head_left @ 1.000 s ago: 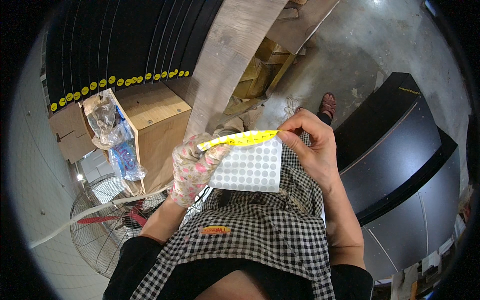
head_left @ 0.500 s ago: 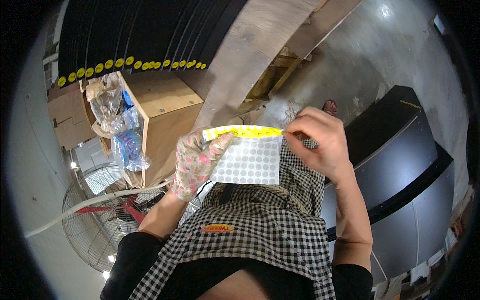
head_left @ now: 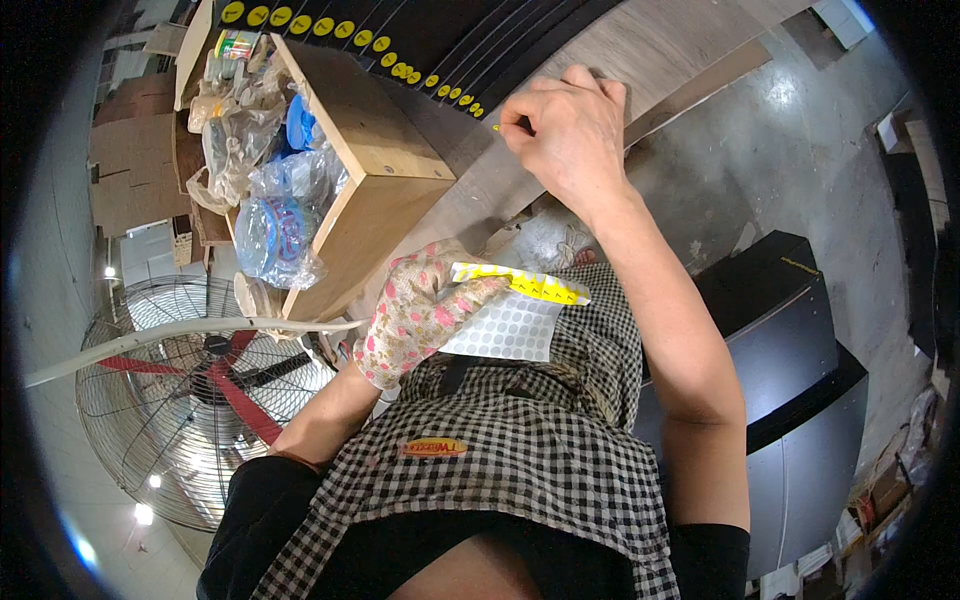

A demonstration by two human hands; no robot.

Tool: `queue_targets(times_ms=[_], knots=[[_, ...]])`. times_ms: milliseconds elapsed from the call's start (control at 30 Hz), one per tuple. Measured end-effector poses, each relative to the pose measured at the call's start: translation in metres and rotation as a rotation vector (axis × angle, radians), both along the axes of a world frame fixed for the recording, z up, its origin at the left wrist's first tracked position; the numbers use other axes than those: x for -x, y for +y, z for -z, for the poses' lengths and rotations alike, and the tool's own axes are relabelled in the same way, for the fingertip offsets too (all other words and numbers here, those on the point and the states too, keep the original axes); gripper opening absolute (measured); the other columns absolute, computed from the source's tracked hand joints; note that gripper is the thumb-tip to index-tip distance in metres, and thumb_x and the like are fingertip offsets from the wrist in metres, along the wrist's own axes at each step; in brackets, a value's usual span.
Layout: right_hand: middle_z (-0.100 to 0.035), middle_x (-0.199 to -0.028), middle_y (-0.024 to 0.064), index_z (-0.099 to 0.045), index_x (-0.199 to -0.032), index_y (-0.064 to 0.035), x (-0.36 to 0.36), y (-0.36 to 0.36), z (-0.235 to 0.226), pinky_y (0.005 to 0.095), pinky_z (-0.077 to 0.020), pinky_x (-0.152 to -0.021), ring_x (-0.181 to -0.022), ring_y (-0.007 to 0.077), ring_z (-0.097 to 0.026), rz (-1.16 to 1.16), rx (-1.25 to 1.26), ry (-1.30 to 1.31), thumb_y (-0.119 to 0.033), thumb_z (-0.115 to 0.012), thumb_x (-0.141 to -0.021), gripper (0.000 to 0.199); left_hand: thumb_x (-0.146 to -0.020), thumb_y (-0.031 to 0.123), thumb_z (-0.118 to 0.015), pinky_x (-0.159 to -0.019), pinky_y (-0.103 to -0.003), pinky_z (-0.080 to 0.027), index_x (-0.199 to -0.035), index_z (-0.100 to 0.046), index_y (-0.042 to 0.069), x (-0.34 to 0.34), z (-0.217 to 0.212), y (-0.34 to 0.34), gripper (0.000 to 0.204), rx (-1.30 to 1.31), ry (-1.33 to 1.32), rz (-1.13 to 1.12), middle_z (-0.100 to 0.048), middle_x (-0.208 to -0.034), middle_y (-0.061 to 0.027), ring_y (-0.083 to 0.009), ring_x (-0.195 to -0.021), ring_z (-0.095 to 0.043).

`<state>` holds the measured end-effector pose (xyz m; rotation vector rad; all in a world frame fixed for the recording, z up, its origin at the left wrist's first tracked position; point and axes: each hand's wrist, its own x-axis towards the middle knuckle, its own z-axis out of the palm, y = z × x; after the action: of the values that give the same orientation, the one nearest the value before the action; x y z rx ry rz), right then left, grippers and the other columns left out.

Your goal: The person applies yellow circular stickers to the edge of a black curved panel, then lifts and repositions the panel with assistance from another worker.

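Note:
My left hand, in a pink-flowered glove, grips a sheet of round stickers in front of my apron. The sheet's upper edge is folded over, showing yellow round stickers, while its lower part shows rows of pale grey circles. My bare right hand is stretched forward with its fingers curled in a pinch. A bit of a yellow sticker shows at its fingertips. Just left of that hand are the edges of stacked black panels, marked with a row of yellow round stickers.
A wooden box stands below the panels, beside plastic bags and containers. A caged fan with red blades is at left, a pale hose crossing it. Dark panels lie at right. A wooden board runs behind my right hand.
My right hand has moved from the sticker sheet forward, toward the black panels. My left hand keeps the sheet, now slightly tilted. The view has shifted, bringing the panels' stickers closer to the top.

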<state>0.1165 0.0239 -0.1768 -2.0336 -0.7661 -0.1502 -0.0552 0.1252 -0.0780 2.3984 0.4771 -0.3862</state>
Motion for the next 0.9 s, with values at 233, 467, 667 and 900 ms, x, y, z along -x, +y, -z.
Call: queue_targets(times_ms=[233,467,667,900], knots=[[-0.064,-0.068,-0.0035,-0.07,-0.067,-0.0176,0.006,0.02,0.008,0.0364,-0.0323,-0.081,-0.077,0.0199,-0.055,0.06,0.052,-0.002,-0.014,-0.071,-0.068,0.004,-0.079,0.017,-0.077,-0.065,-0.031,-0.049,-0.09,-0.072,0.001,0.0,-0.002,-0.003,0.02,0.047,-0.055,0.01,-0.068,-0.085,-0.0105,-0.0191,-0.072,-0.065],[-0.065,-0.068,-0.0016,-0.07,-0.067,-0.0166,0.007,0.026,0.014,0.0372,-0.0322,-0.079,-0.076,0.02,-0.056,0.12,0.063,-0.027,-0.012,-0.071,-0.067,0.005,-0.079,0.017,-0.077,-0.066,-0.03,-0.05,-0.09,-0.073,0.002,0.001,-0.003,-0.001,0.019,0.012,-0.037,0.091,-0.069,-0.086,-0.0093,-0.0184,-0.074,-0.065],[-0.066,-0.07,-0.0011,-0.069,-0.066,-0.0154,0.01,0.025,0.016,0.0378,-0.0324,-0.08,-0.076,0.0202,-0.056,0.138,0.055,-0.051,-0.012,-0.071,-0.067,0.004,-0.079,0.02,-0.077,-0.066,-0.03,-0.05,-0.089,-0.072,0.003,0.002,-0.001,0.0,0.02,-0.106,-0.023,0.152,-0.069,-0.085,-0.0091,-0.0185,-0.073,-0.065],[-0.067,-0.074,0.0018,-0.066,-0.069,-0.0122,0.011,0.023,0.015,0.0381,-0.0346,-0.079,-0.077,0.0212,-0.057,0.126,0.082,-0.011,-0.013,-0.072,-0.07,0.006,-0.08,0.02,-0.077,-0.065,-0.029,-0.049,-0.088,-0.072,0.003,0.001,-0.001,0.0,0.02,0.033,-0.068,0.124,-0.068,-0.084,-0.0089,-0.0174,-0.072,-0.065]])
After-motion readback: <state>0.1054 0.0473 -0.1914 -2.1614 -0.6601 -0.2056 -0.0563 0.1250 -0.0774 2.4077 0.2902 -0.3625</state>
